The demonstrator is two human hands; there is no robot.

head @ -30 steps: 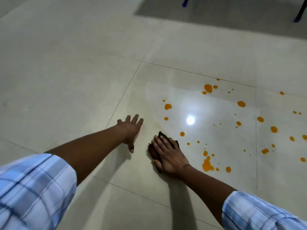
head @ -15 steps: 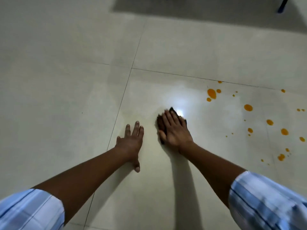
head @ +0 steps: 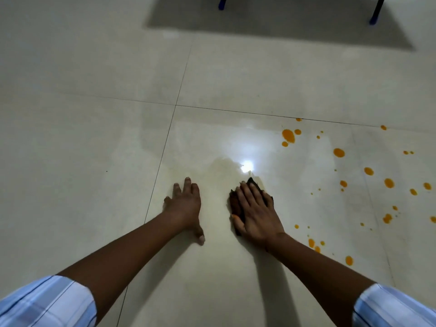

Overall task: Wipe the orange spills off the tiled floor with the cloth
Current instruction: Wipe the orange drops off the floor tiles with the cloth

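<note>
Head view. Chair legs (head: 377, 10) stand far ahead of the hands. Orange spills (head: 288, 135) dot the tiled floor (head: 94, 138) right of the right hand (head: 256, 213) — spread flat on the dark cloth (head: 236, 204), whose long axis follows the fingers, one corner pointing ahead. Left hand (head: 185, 204) — flat on bare tile, fingers spread.

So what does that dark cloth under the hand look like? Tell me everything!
The small dark brown cloth looks soft and crumpled. It lies on the glossy cream tiled floor, mostly hidden under the right hand, whose straight fingers press it down. Only a pointed corner and its left edge peek out.
</note>
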